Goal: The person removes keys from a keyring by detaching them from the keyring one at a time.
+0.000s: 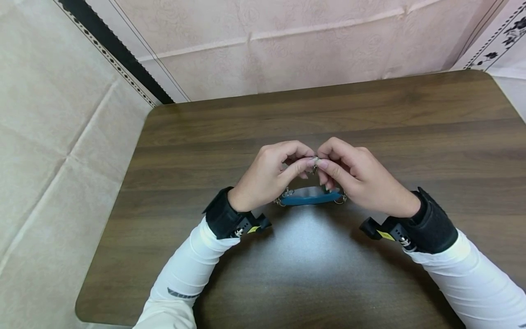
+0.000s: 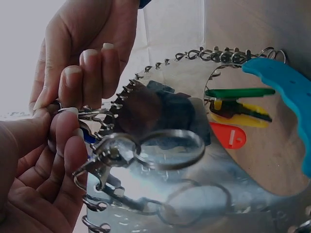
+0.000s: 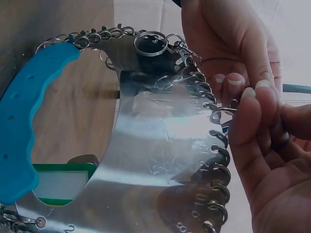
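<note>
A shiny metal plate (image 3: 160,150) with a blue grip handle (image 1: 308,200) stands upright on the table below the hands. Small metal rings line its curved edge, and stamped numbers show on its face. At that edge my left hand (image 1: 267,176) and right hand (image 1: 361,176) meet, fingertips touching. Between thumb and forefinger each pinches a small metal clasp (image 2: 95,115), partly hidden by the fingers. Another snap clasp with a split key ring (image 2: 170,149) hangs from the plate nearer the left wrist camera.
Through the handle's opening I see a green tag (image 2: 243,93), a yellow tag (image 2: 238,121) and a red tag (image 2: 234,137). A brown wooden table (image 1: 197,151) lies underneath. Pale patterned cloth (image 1: 287,59) hangs behind it.
</note>
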`<state>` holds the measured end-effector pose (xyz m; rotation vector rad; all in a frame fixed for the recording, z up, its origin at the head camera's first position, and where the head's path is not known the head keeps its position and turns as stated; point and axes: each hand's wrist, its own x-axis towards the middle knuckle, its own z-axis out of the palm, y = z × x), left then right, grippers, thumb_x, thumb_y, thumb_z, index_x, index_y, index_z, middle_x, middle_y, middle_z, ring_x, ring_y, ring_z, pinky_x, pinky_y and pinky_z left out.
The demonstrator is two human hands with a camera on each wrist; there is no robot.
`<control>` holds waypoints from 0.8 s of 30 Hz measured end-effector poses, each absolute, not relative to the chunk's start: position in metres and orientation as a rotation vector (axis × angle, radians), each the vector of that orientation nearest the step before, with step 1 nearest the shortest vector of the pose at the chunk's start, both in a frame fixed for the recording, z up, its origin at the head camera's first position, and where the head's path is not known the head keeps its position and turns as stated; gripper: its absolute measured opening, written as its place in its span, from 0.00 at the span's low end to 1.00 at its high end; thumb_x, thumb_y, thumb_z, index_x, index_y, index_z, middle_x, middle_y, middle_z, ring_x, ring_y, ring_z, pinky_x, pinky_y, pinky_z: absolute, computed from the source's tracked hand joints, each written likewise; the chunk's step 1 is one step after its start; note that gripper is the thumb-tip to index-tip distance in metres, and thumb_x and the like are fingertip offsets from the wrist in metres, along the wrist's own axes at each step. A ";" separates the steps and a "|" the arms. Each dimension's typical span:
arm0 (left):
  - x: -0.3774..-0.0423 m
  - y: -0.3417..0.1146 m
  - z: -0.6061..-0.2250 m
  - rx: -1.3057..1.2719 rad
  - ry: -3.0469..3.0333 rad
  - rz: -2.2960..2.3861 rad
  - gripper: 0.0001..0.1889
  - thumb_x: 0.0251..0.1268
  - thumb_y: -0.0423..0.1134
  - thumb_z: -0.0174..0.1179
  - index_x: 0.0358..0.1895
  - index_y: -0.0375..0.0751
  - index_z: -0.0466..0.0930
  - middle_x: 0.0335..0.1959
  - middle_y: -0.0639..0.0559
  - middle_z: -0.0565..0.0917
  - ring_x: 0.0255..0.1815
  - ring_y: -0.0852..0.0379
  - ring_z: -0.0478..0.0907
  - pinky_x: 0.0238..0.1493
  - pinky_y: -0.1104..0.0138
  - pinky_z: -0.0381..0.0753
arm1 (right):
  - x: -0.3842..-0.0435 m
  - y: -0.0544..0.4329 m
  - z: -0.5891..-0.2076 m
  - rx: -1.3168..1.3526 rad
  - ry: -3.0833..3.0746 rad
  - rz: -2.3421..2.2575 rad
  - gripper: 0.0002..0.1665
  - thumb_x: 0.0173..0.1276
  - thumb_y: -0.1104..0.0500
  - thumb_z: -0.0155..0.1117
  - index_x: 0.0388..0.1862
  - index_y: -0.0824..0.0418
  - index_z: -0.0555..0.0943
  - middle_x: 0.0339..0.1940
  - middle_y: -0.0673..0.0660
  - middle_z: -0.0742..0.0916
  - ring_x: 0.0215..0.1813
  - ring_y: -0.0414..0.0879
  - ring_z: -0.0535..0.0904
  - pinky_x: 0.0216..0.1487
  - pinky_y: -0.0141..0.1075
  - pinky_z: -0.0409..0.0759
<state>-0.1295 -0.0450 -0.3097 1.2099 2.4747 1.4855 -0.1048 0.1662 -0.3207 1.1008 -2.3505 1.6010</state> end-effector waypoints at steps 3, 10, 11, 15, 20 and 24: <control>-0.130 -0.045 -0.310 1.208 2.467 1.495 0.05 0.73 0.31 0.59 0.44 0.32 0.82 0.39 0.45 0.87 0.34 0.62 0.84 0.38 0.66 0.87 | -0.105 0.166 -0.320 1.099 -2.354 1.613 0.05 0.78 0.70 0.51 0.43 0.64 0.74 0.27 0.47 0.79 0.26 0.39 0.75 0.27 0.32 0.77; -0.131 -0.045 -0.311 1.198 2.469 1.489 0.06 0.74 0.31 0.59 0.45 0.32 0.83 0.39 0.44 0.87 0.33 0.61 0.85 0.38 0.70 0.86 | -0.104 0.166 -0.321 1.099 -2.356 1.598 0.05 0.78 0.70 0.51 0.43 0.64 0.74 0.27 0.47 0.79 0.25 0.41 0.75 0.26 0.30 0.76; -0.130 -0.045 -0.311 1.198 2.474 1.480 0.06 0.74 0.31 0.58 0.45 0.32 0.83 0.39 0.44 0.87 0.33 0.61 0.85 0.38 0.71 0.86 | -0.104 0.167 -0.321 1.101 -2.354 1.593 0.05 0.78 0.70 0.51 0.43 0.64 0.74 0.27 0.47 0.79 0.25 0.41 0.75 0.26 0.30 0.76; -0.130 -0.044 -0.312 1.223 2.501 1.457 0.06 0.74 0.31 0.58 0.45 0.32 0.83 0.38 0.44 0.87 0.32 0.59 0.84 0.37 0.73 0.85 | -0.104 0.167 -0.321 1.104 -2.351 1.582 0.05 0.78 0.70 0.51 0.42 0.65 0.74 0.27 0.47 0.79 0.26 0.39 0.75 0.26 0.29 0.76; -0.130 -0.044 -0.312 1.240 2.510 1.479 0.05 0.73 0.31 0.59 0.43 0.32 0.82 0.37 0.45 0.87 0.32 0.59 0.85 0.38 0.73 0.85 | -0.105 0.167 -0.320 1.098 -2.361 1.593 0.04 0.78 0.70 0.51 0.42 0.64 0.74 0.27 0.48 0.79 0.25 0.40 0.74 0.25 0.30 0.76; -0.131 -0.044 -0.312 1.247 2.522 1.489 0.05 0.73 0.31 0.60 0.43 0.32 0.82 0.37 0.45 0.87 0.32 0.59 0.85 0.38 0.72 0.86 | -0.104 0.167 -0.319 1.091 -2.373 1.593 0.05 0.78 0.70 0.51 0.42 0.64 0.74 0.27 0.48 0.79 0.25 0.41 0.74 0.24 0.30 0.76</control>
